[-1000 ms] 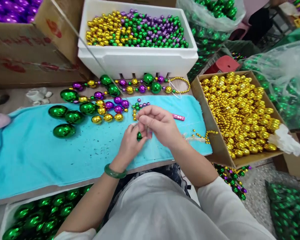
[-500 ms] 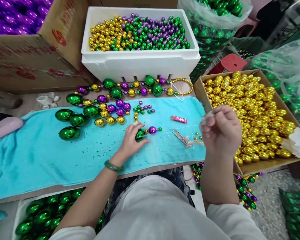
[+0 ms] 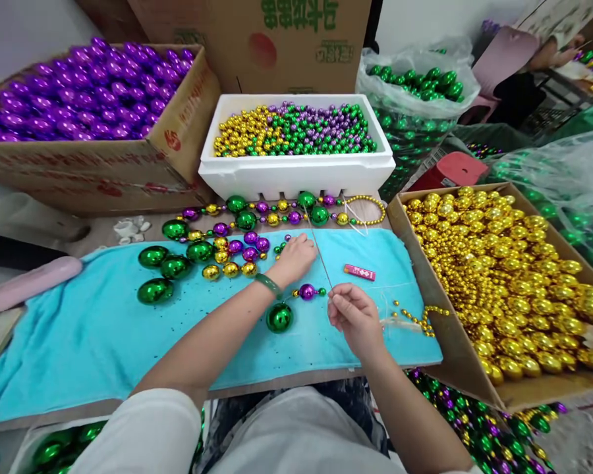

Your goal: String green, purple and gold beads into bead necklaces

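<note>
My right hand [image 3: 353, 316] pinches the end of a long thin needle [image 3: 319, 249], which slants up and away past my left hand. Fingers bent together, my left hand [image 3: 296, 257] reaches down over the small loose beads [image 3: 280, 248] on the towel; its fingertips and anything in them are hidden. Below it rests a large green bead [image 3: 279, 317], in line with a small gold bead [image 3: 295, 293], a purple bead [image 3: 307, 292] and a small green bead [image 3: 322, 291]. A pink lighter [image 3: 359, 272] lies beyond my right hand.
A turquoise towel [image 3: 202, 336] covers the table. Finished-looking bead strands [image 3: 271, 219] lie behind, near a white foam box [image 3: 296, 174] of small beads. Cartons of purple beads [image 3: 103, 92] and gold beads [image 3: 514, 283] flank it. Large green beads [image 3: 155, 290] sit left.
My left hand has left the large green bead and moved up to the small beads. My right hand came in from the right, now showing the needle. The view has tilted up.
</note>
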### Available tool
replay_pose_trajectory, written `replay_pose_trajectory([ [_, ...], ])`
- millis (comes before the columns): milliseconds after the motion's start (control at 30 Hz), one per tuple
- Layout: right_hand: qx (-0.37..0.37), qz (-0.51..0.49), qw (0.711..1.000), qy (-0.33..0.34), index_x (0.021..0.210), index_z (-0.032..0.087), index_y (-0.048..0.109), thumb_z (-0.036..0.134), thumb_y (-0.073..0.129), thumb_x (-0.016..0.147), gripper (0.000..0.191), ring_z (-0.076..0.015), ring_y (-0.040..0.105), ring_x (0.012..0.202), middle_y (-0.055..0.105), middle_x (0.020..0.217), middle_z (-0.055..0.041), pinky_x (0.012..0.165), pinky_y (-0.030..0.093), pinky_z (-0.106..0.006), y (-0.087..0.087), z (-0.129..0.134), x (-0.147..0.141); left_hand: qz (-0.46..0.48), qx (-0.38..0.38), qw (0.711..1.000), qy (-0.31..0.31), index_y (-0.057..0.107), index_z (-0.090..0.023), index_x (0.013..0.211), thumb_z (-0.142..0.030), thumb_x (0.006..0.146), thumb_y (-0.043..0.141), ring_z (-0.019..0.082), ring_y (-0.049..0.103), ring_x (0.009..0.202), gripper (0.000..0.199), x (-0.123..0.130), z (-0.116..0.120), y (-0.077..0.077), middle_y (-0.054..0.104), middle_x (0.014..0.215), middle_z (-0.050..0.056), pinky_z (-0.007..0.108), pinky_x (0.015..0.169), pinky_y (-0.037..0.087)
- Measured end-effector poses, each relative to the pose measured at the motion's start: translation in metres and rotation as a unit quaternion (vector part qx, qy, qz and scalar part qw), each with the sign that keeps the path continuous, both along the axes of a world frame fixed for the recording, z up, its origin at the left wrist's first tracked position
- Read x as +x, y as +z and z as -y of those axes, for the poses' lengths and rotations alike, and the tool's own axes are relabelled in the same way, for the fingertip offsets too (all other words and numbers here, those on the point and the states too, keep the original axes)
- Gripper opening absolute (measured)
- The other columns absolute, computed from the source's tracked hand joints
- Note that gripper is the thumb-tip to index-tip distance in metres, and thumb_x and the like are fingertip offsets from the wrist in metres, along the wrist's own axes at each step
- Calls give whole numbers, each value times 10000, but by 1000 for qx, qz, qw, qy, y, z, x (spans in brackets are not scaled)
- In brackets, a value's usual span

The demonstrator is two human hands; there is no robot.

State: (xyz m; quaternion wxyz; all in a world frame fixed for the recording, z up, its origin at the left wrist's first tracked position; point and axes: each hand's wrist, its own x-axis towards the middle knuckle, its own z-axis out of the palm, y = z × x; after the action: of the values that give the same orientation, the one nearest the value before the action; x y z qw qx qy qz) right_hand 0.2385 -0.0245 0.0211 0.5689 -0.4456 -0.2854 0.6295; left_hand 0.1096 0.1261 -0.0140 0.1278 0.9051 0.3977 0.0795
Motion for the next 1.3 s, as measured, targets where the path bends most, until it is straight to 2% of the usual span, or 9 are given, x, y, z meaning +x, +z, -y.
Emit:
replay_pose_trajectory([
  [100, 5, 29, 999, -14, 819, 170, 640, 396, 712, 773, 241, -82, 467, 439, 558, 539, 24, 384, 289, -187, -2, 3, 4, 102, -54, 991, 63, 718, -143, 858, -96, 843, 573, 295, 578, 1031, 153, 2, 2, 4, 687, 925, 141, 456, 916, 446],
  [167, 9, 65, 997, -36, 824, 167, 656, 387, 703, 778, 229, -80, 456, 443, 548, 531, 26, 397, 294, -192, -4, 5, 7, 273, -141, 939, 154, 718, -158, 921, -120, 832, 612, 244, 619, 973, 143, -8, 5, 12, 699, 958, 106, 412, 908, 472],
  [200, 11, 83, 995, -45, 822, 166, 664, 380, 700, 777, 221, -79, 449, 445, 539, 524, 28, 404, 298, -195, -5, 6, 9, 373, -200, 884, 196, 715, -165, 949, -145, 834, 626, 215, 637, 927, 146, -16, 7, 18, 703, 966, 89, 382, 882, 493],
  [333, 8, 126, 992, -30, 774, 161, 681, 349, 696, 751, 190, -78, 425, 439, 504, 492, 33, 419, 300, -205, -12, 12, 8, 653, -389, 592, 269, 722, -157, 956, -188, 833, 666, 123, 663, 766, 139, -55, 24, 42, 716, 904, 52, 265, 759, 539],
  [367, 5, 130, 991, -20, 763, 161, 681, 349, 692, 745, 189, -78, 419, 435, 501, 487, 33, 418, 299, -207, -14, 13, 6, 682, -405, 543, 276, 727, -148, 946, -170, 824, 677, 111, 664, 746, 133, -65, 30, 46, 716, 875, 50, 242, 742, 542],
  [433, -2, 137, 991, -2, 752, 160, 682, 351, 686, 738, 192, -79, 413, 429, 498, 482, 32, 416, 296, -210, -17, 15, 0, 709, -418, 486, 293, 732, -126, 929, -129, 820, 680, 97, 664, 711, 121, -80, 41, 52, 715, 826, 49, 211, 704, 546],
  [533, -10, 146, 989, 19, 757, 156, 685, 354, 679, 731, 199, -82, 413, 427, 491, 474, 33, 417, 300, -212, -18, 17, -9, 725, -418, 454, 307, 732, -106, 917, -95, 845, 643, 95, 665, 684, 116, -94, 54, 54, 722, 822, 58, 200, 663, 552],
  [867, -6, 183, 981, 59, 758, 153, 683, 354, 668, 727, 204, -86, 422, 427, 492, 473, 33, 423, 311, -215, -12, 18, -26, 760, -400, 408, 310, 708, -113, 893, -62, 859, 614, 101, 687, 726, 112, -112, 69, 58, 717, 811, 46, 201, 693, 557],
  [1300, -5, 193, 979, 64, 731, 164, 655, 375, 647, 730, 211, -84, 403, 429, 473, 473, 38, 427, 302, -220, -7, 18, -34, 771, -381, 409, 305, 670, -141, 859, -58, 796, 671, 99, 683, 728, 104, -115, 72, 57, 714, 799, 34, 197, 678, 550],
])
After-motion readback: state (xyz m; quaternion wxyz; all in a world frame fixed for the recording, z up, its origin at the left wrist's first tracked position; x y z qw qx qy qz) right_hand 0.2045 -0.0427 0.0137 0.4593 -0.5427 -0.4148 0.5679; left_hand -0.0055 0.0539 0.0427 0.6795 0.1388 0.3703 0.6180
